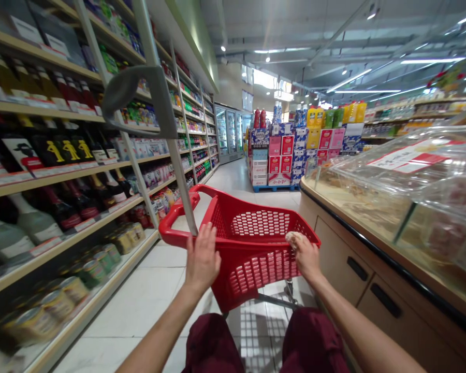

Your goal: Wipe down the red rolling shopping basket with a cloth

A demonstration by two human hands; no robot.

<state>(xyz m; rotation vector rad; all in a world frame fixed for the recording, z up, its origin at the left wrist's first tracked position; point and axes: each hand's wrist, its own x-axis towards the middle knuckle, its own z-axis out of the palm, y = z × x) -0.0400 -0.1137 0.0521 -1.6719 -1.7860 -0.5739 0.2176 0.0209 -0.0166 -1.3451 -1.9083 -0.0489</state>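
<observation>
A red plastic shopping cart (252,254) with perforated sides stands sideways in front of me. Against its near side, close to the push handle (173,228), my left hand (204,259) lies flat with the fingers stretched out. At the other end of the near rim, my right hand (307,256) is closed on a crumpled whitish cloth (294,238). That cloth touches the rim. From the handle end rises a grey metal pole (182,181), which carries a grey plastic grip (165,103) higher up.
Shelves (62,181) of bottles and cans line the left side. On the right is a wooden counter (345,259) with clear plastic covers (423,166). Stacked drink cartons (279,155) stand on a blue pallet ahead. Glass-door coolers (229,129) are farther back.
</observation>
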